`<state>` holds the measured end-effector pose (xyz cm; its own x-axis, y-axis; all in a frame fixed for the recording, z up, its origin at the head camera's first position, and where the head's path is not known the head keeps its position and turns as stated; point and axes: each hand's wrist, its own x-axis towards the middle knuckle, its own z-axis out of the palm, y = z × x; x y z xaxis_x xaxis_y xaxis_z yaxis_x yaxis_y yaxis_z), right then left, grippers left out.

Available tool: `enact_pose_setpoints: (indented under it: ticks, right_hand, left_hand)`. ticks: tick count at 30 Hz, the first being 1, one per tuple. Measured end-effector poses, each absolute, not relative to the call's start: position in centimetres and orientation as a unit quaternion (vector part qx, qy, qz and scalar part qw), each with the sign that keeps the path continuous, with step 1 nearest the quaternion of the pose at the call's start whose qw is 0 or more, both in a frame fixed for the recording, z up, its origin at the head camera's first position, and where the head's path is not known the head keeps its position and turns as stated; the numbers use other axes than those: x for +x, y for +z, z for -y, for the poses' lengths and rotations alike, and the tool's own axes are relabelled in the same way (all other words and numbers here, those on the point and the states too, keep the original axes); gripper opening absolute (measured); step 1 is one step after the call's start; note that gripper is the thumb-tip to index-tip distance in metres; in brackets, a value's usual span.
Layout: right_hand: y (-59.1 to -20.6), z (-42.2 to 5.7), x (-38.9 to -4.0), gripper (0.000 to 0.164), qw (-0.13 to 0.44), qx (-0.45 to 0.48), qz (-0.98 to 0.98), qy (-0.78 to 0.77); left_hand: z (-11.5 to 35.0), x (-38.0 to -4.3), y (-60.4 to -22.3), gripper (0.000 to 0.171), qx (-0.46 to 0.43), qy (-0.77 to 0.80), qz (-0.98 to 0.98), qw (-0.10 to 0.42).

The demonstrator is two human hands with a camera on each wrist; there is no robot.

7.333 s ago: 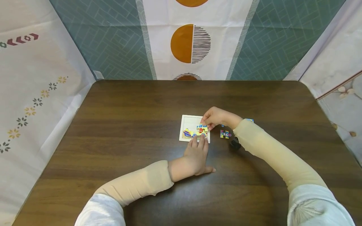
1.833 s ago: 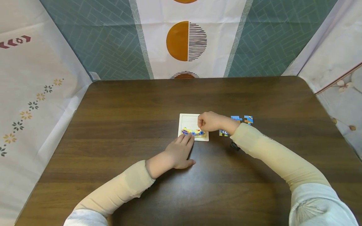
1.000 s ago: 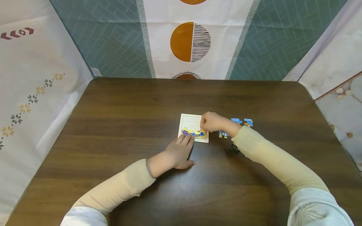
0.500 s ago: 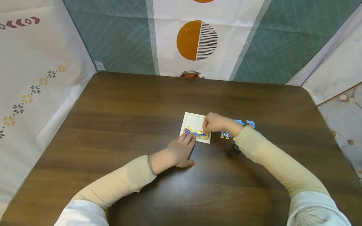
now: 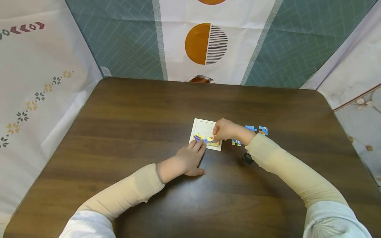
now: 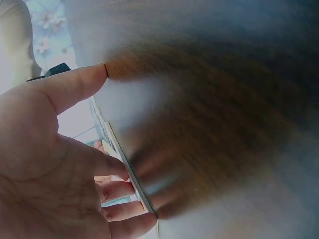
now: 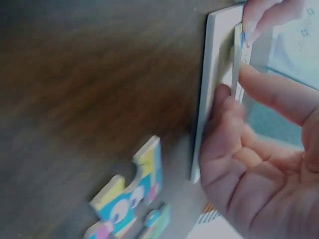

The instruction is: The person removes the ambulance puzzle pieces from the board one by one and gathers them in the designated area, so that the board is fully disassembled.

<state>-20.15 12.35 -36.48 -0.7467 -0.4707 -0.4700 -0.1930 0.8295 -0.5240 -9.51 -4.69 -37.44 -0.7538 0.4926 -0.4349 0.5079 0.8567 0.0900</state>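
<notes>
A white puzzle tray (image 5: 203,125) lies on the table, with a row of colourful puzzle pieces (image 5: 200,137) along its near side. My left hand (image 5: 190,160) lies flat with straight fingers, tips at the tray's near edge and over the pieces, thumb spread to the side. At the tray's right side my right hand (image 5: 226,129) pinches a puzzle piece (image 7: 238,52) between thumb and fingers. That piece stands tilted over the tray in the right wrist view, and left fingertips (image 7: 266,15) touch its far end. From the head, the right hand hides most of it.
Right of the tray lie loose puzzle pieces: one with cartoon eyes (image 5: 236,142) and two blue ones (image 5: 251,128), partly behind the right forearm. A black wrist camera (image 5: 247,158) hangs under the right wrist. The brown table (image 5: 148,115) meets patterned cloths at its back and sides.
Since the earliest frame my left hand has slid left along the tray's near edge. My right hand has lowered slightly towards the row. During the last second both hands stay almost in place.
</notes>
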Motion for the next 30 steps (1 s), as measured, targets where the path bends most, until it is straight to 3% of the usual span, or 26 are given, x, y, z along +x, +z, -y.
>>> enact_pose_setpoints:
  ticks: [7,13,30]
  right_hand:
    - [-37.4,-13.4,-21.0,0.011,0.323,-0.211,-0.882,-0.271]
    - [-37.3,-13.8,-21.5,0.015,0.367,-0.179,-0.859,-0.309]
    - [-37.3,-14.0,-22.8,0.018,0.417,-0.166,-0.824,-0.345]
  left_hand:
    - [4.6,-9.4,-37.2,0.095,0.271,-0.024,-0.936,0.225]
    - [4.5,-9.3,-37.2,0.096,0.271,-0.022,-0.936,0.224]
    - [3.4,-9.1,-37.3,0.109,0.254,-0.028,-0.939,0.230]
